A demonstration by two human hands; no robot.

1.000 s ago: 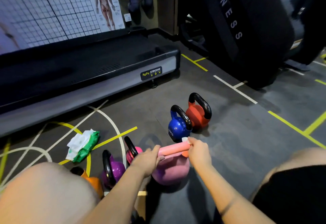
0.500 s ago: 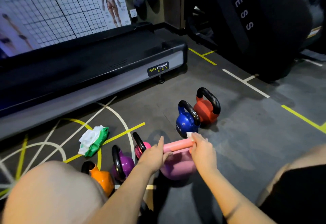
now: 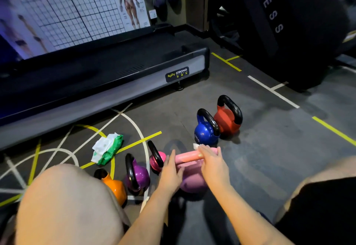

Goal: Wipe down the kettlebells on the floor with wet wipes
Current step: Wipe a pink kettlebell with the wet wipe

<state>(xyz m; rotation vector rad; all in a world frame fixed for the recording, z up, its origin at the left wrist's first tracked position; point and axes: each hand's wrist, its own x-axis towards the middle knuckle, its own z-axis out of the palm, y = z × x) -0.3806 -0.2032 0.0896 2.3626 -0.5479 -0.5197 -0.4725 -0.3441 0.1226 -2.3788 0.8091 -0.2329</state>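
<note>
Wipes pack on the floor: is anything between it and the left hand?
Yes. The small pink kettlebell stands right beside the left hand, toward the wipes pack, and the purple kettlebell raises its handle just beyond it. Past those two, only floor shows before the pack.

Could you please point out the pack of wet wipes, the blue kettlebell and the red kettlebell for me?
Pack of wet wipes [image 3: 114,149]: head view, on its green wrapper.
Blue kettlebell [image 3: 203,134]: head view, on its round body.
Red kettlebell [image 3: 226,121]: head view, on its round body.
</note>
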